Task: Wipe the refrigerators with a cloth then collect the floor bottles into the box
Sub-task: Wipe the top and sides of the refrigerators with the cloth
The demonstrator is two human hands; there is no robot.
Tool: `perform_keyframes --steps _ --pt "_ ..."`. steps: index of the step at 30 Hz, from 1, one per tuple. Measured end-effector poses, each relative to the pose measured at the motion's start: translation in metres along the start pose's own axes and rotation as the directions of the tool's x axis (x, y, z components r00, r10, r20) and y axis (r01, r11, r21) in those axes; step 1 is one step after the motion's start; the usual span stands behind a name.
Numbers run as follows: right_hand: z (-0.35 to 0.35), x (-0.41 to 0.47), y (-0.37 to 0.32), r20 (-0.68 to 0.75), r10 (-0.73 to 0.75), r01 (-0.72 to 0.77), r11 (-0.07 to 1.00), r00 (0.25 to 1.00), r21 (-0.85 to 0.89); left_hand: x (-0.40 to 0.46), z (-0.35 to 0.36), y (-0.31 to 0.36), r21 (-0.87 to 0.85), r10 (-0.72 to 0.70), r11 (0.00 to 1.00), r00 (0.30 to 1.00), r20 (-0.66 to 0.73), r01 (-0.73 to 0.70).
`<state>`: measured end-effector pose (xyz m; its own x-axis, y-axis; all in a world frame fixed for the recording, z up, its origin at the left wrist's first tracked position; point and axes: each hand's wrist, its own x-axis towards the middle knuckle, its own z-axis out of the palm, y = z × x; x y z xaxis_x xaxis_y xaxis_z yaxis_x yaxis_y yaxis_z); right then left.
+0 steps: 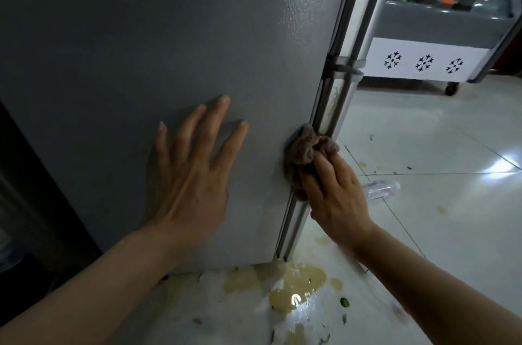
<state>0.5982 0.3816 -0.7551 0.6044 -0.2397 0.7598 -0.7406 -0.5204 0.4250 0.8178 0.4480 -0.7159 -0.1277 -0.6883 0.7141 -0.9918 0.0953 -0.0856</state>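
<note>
A tall grey refrigerator fills the left and middle of the view. My left hand lies flat on its side panel with the fingers spread. My right hand grips a crumpled brown cloth and presses it against the fridge's front corner, low down beside the silver door edge. A clear plastic bottle lies on its side on the white tiled floor just right of my right hand. No box is in view.
A yellowish spill with dark scraps spreads on the floor at the fridge's base. A grey chest freezer with snowflake marks stands on wheels at the back right. A dark gap lies left of the fridge.
</note>
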Motion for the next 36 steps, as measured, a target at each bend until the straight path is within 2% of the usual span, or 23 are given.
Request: perform_keyframes --steps 4,6,9,11,12,14,16,17,18,20,22,24,25,27,29,31,33,34,35,36 --pt "-0.016 0.020 0.008 0.050 0.019 -0.025 0.991 0.999 0.135 -0.011 0.006 -0.003 -0.002 0.020 1.000 1.000 0.004 -0.020" --pt "-0.026 0.048 0.019 -0.080 0.094 -0.086 0.992 0.992 0.094 -0.017 0.007 -0.007 0.012 0.003 1.000 1.000 0.005 -0.003" --pt "-0.024 0.084 0.030 -0.312 0.235 -0.260 0.965 0.921 -0.041 -0.027 0.009 -0.021 0.040 -0.022 0.999 1.000 0.004 0.021" --pt "-0.012 0.079 0.019 -0.313 0.251 -0.261 0.965 0.916 0.010 -0.033 0.011 -0.028 0.060 -0.016 0.998 1.000 0.006 0.016" --pt "-0.004 0.066 0.010 -0.254 0.207 -0.201 0.978 0.945 0.051 -0.034 0.012 -0.031 0.069 -0.008 0.998 1.000 0.006 0.008" --pt "0.007 0.025 -0.009 -0.020 0.003 -0.002 0.999 1.000 0.034 -0.036 0.013 -0.034 0.084 0.018 0.996 1.000 0.018 -0.020" --pt "0.014 -0.011 -0.020 0.276 -0.165 0.183 0.982 0.947 -0.042 -0.038 0.013 -0.037 0.088 0.038 0.995 0.999 0.031 -0.041" --pt "0.015 -0.020 -0.022 0.369 -0.186 0.222 0.973 0.910 -0.057 -0.040 0.012 -0.039 0.093 0.041 0.995 0.998 0.037 -0.044" --pt "0.015 -0.022 -0.021 0.395 -0.188 0.230 0.971 0.899 -0.061 -0.043 0.011 -0.042 0.103 0.040 0.994 0.998 0.044 -0.045" --pt "0.009 -0.009 -0.016 0.301 -0.159 0.185 0.981 0.940 -0.060 -0.050 0.008 -0.049 0.127 0.020 0.992 0.999 0.049 -0.026" --pt "0.003 0.023 -0.006 0.056 -0.068 0.070 0.997 0.996 -0.036 -0.055 0.003 -0.057 0.133 -0.040 0.990 0.999 0.034 0.035" --pt "0.003 0.063 -0.002 -0.195 0.064 -0.066 0.998 0.979 -0.004 -0.058 -0.002 -0.066 0.122 -0.113 0.986 0.993 0.017 0.110" --pt "0.006 0.078 -0.004 -0.277 0.124 -0.123 0.992 0.953 0.022 -0.058 -0.004 -0.070 0.114 -0.139 0.984 0.990 0.013 0.137" --pt "0.017 0.089 -0.022 -0.330 0.185 -0.171 0.983 0.926 0.071 -0.059 -0.006 -0.077 0.101 -0.144 0.985 0.989 0.029 0.141" --pt "0.031 0.069 -0.044 -0.243 0.063 -0.055 0.998 0.968 0.039 -0.061 -0.008 -0.081 0.090 -0.131 0.988 0.990 0.052 0.126" --pt "0.041 0.039 -0.059 -0.054 -0.233 0.232 0.973 0.971 -0.023 -0.062 -0.010 -0.084 0.078 -0.113 0.991 0.991 0.074 0.108" --pt "0.041 0.021 -0.068 0.169 -0.498 0.511 0.859 0.850 -0.036 -0.067 -0.012 -0.088 0.072 -0.094 0.994 0.990 0.109 0.087" --pt "0.039 0.019 -0.071 0.230 -0.559 0.582 0.812 0.797 -0.042 -0.071 -0.013 -0.090 0.075 -0.104 0.993 0.986 0.128 0.095" --pt "0.036 0.022 -0.071 0.240 -0.585 0.612 0.789 0.775 -0.050 -0.075 -0.015 -0.095 0.079 -0.132 0.990 0.980 0.148 0.121" --pt "0.034 0.028 -0.069 0.216 -0.577 0.601 0.797 0.788 -0.063 -0.080 -0.017 -0.099 0.081 -0.169 0.984 0.971 0.168 0.158"
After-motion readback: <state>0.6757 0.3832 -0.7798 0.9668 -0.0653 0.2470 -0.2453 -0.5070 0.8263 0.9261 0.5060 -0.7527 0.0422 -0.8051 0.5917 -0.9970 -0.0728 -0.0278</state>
